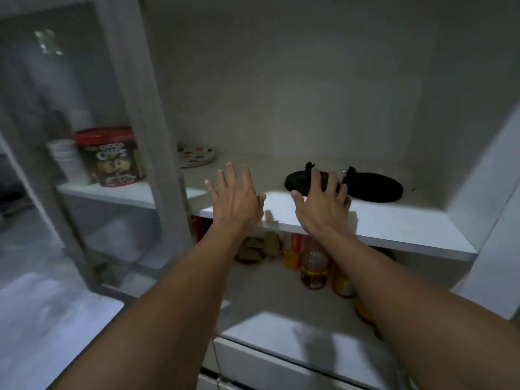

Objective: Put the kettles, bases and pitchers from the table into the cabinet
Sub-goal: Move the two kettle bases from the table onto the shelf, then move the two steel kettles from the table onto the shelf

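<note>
Far left, behind the cabinet's glass door (84, 136), a red-lidded cereal tub (111, 156) stands on a shelf beside stacked white cups (63, 156). Right of the door frame, a spotted plate (197, 156) lies at the far left of the open white shelf (394, 223). The left hand (235, 198) is raised over the shelf's near edge with fingers spread wide, holding nothing. The right hand (323, 204) is also spread open, its fingertips over the left black base (298, 181); whether they touch it cannot be told, and they do not close on it. Just right, a second black base (374, 187) lies flat, close beside the first. On the lower shelf, bottles (313, 266) stand between the forearms.
</note>
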The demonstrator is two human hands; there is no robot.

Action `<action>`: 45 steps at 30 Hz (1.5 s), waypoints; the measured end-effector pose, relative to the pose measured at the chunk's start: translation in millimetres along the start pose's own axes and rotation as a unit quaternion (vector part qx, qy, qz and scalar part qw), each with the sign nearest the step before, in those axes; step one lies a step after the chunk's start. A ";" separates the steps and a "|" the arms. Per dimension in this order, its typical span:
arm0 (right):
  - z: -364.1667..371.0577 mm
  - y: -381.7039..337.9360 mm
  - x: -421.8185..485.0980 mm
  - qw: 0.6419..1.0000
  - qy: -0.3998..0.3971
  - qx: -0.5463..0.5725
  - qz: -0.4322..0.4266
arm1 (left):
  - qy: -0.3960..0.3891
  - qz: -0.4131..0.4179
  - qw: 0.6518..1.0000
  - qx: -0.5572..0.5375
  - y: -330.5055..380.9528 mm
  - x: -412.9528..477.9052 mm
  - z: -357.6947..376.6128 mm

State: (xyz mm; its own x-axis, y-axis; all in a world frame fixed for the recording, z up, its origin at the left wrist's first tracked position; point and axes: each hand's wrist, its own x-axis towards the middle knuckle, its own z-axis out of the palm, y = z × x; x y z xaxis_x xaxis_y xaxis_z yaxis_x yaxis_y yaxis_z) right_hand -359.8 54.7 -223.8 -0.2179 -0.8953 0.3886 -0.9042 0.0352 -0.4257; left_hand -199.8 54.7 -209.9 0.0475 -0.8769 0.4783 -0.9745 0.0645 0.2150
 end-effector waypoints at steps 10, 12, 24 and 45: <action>18.3 -247.0 -148.6 0.969 -0.091 0.089 -0.214 | 0.074 -0.194 0.971 0.120 -226.3 -149.0 -159.6; 27.9 -294.3 -197.2 0.957 -0.124 0.107 -0.240 | 0.072 -0.235 0.959 0.141 -273.0 -192.6 -188.0; 119.8 -441.1 -478.3 0.890 -0.332 0.078 -0.303 | -0.034 -0.436 0.889 0.135 -481.9 -439.4 -246.0; 257.5 -520.7 -515.2 0.857 -0.477 0.105 -0.163 | 0.214 -0.767 0.570 -0.200 -571.4 -454.8 -161.6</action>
State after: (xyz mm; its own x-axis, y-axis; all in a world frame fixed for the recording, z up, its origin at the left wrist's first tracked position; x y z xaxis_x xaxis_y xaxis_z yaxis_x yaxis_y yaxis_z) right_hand 317.8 383.2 -412.8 0.5244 -0.8016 -0.2872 -0.7516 -0.2772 -0.5986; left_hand 370.8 493.6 -412.7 0.9097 0.1446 -0.3892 0.4112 -0.4433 0.7965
